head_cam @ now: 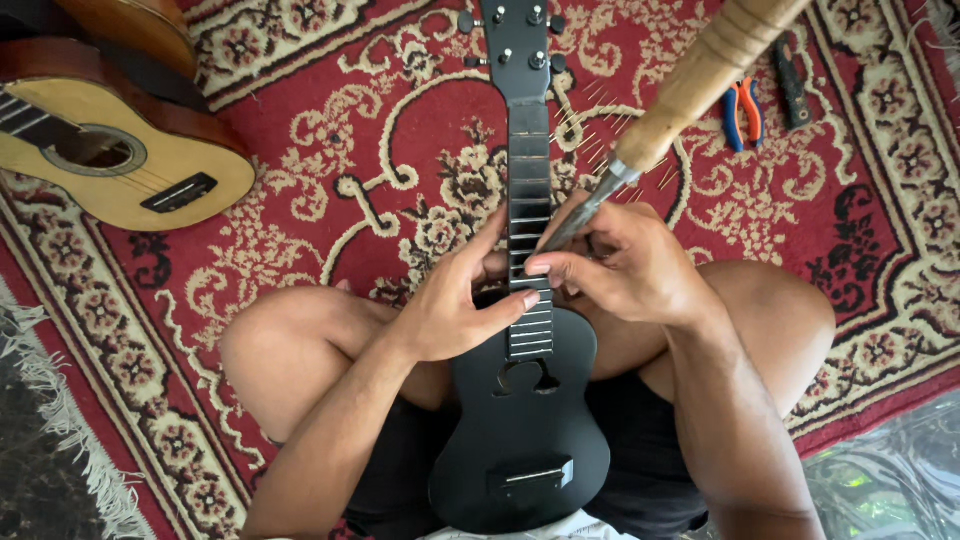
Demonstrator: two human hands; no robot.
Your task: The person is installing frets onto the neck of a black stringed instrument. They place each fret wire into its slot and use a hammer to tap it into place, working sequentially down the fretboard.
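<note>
Two hands meet over a black ukulele (520, 440) lying along the person's crossed legs, its headstock out over a red patterned carpet (300, 200). The left hand (455, 300) clasps the neck; the right hand (630, 265) grips a wooden-handled file (690, 85), its metal end on the frets. A pale guitar (110, 160) and pliers (745, 112) lie on the carpet; a fringe (60, 420) edges it.

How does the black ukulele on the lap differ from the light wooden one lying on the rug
The black ukulele is matte black and lies across the person's lap, unstrung; the light wooden ukulele has a pale top with brown sides, lies on the red rug at upper left, and carries strings. Hands work on the black one; nothing touches the wooden one. Both share the same small waisted body.
</note>
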